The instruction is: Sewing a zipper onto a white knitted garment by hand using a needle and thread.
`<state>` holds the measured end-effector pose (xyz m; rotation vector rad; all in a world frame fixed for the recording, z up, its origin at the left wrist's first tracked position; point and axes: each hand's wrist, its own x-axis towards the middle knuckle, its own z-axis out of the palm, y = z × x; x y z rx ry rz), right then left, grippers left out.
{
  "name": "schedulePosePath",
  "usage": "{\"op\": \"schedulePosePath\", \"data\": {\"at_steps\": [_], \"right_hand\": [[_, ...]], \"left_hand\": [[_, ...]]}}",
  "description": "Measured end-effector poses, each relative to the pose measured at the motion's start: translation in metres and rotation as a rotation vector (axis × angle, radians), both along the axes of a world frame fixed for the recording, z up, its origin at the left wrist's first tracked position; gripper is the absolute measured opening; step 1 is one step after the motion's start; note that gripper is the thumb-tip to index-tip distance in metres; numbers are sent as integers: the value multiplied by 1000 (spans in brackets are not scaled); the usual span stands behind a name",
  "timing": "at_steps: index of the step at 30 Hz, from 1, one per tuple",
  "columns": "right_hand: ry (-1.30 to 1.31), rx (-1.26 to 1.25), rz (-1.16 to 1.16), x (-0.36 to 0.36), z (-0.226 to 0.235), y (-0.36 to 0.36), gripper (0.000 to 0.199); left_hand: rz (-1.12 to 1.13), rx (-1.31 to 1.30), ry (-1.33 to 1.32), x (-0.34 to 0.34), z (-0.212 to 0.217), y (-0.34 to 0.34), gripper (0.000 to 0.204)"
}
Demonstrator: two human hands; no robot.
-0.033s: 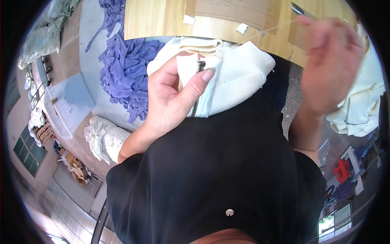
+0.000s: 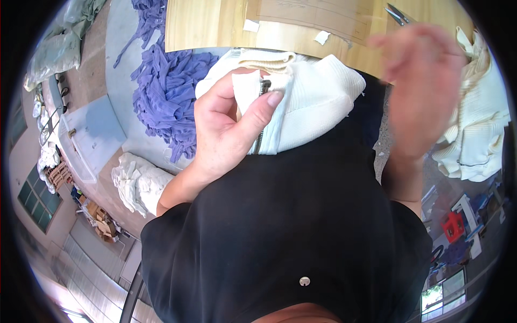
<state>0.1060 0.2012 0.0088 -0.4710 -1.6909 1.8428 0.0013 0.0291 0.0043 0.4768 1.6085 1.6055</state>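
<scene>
My left hand pinches a white ribbed knit garment at the end of its dark metal zipper. The thumb lies on the white cloth beside the teeth, while the other fingers are partly hidden behind it. Off to the right, my right hand is raised over the table's edge and blurred by motion. Its fingertips appear drawn together; a thin pale thread ran from the garment to them a moment before and is hardly visible now. Small scissors lie on the table beyond this hand.
The wooden table bears a brown paper sheet and white scraps. Purple fabric strips heap at the left, near a white cloth bundle. More cream knit garments lie at the right.
My right hand has moved left and slightly down, leaving more of the scissors in sight. The thread has faded from clear view. My left hand keeps its hold, almost unmoved.
</scene>
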Motion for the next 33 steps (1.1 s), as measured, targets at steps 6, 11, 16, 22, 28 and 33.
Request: {"op": "schedulePosePath", "data": {"at_steps": [6,11,16,22,28,33], "right_hand": [[-104,628,177,-2,-2,-22,19],[-126,677,148,0,-4,-27,25],[-115,697,151,1,-4,-26,32],[-85,722,142,1,-5,-26,33],[-21,719,86,-1,-9,-29,32],[-48,706,68,0,-10,-32,31]], "left_hand": [[78,122,-64,1,-1,2,16],[49,163,-49,-1,-2,4,16],[56,122,-72,-1,-1,4,15],[42,134,-73,-2,-1,4,15],[30,168,-21,-1,1,7,15],[-11,154,21,-3,2,7,14]]}}
